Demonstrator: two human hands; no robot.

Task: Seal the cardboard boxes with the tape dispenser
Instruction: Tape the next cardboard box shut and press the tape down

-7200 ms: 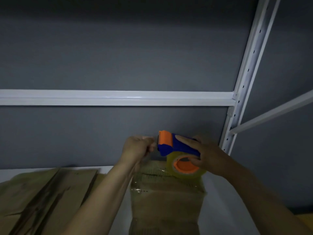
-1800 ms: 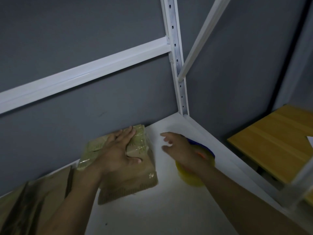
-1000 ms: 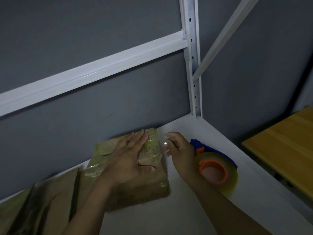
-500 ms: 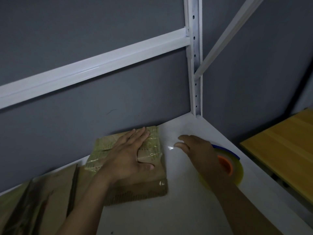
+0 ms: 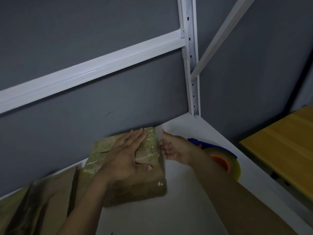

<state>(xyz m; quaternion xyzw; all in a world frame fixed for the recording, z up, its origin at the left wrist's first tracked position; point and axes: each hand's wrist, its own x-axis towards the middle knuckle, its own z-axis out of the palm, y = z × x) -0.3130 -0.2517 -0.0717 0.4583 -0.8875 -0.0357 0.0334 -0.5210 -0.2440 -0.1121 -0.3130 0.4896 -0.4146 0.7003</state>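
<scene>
Left hand (image 5: 125,156) lies flat, right hand (image 5: 173,150) outstretched.

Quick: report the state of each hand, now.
Left hand: open, pressed flat on top of the taped brown cardboard box.
Right hand: open, fingers against that box's right side, holding nothing.

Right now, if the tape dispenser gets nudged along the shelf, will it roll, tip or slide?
Probably slides, not rolls: the tape dispenser seems to lie on its side, orange core facing up. The white shelf looks smooth, so little grip. Likely light and stiff, being hollow-cored plastic.
</scene>
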